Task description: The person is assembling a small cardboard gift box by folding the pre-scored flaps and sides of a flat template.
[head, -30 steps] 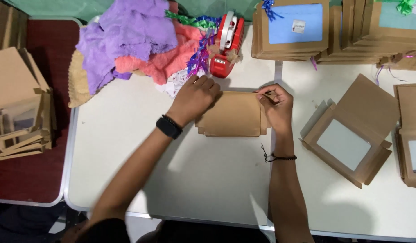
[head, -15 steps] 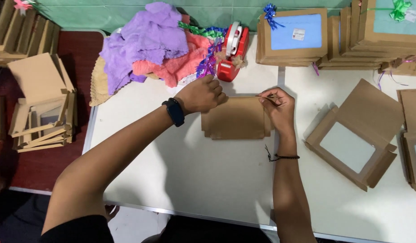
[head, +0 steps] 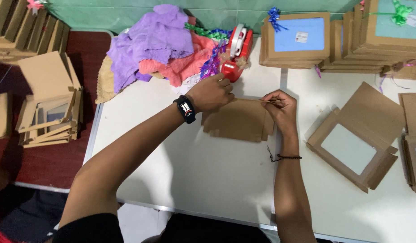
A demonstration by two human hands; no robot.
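A flat brown cardboard box (head: 238, 120) lies on the white table (head: 208, 180) in front of me. My left hand (head: 211, 92), with a black watch on the wrist, presses on the box's far left edge, fingers curled. My right hand (head: 278, 108) pinches the far right edge of the box, with what looks like a thin strip between thumb and fingers. Just beyond my left hand stands a red tape dispenser (head: 236, 53).
Purple and pink shredded paper (head: 158, 42) with ribbon bows is piled at the back. Stacked window boxes (head: 298, 40) line the far right. An open window box (head: 356, 139) lies to the right. More flat boxes (head: 48, 108) are stacked on the left.
The view has shifted so everything sits further right and lower in frame. Both hands have stayed on the far edge of the cardboard box; my right hand's fingers have pinched closer.
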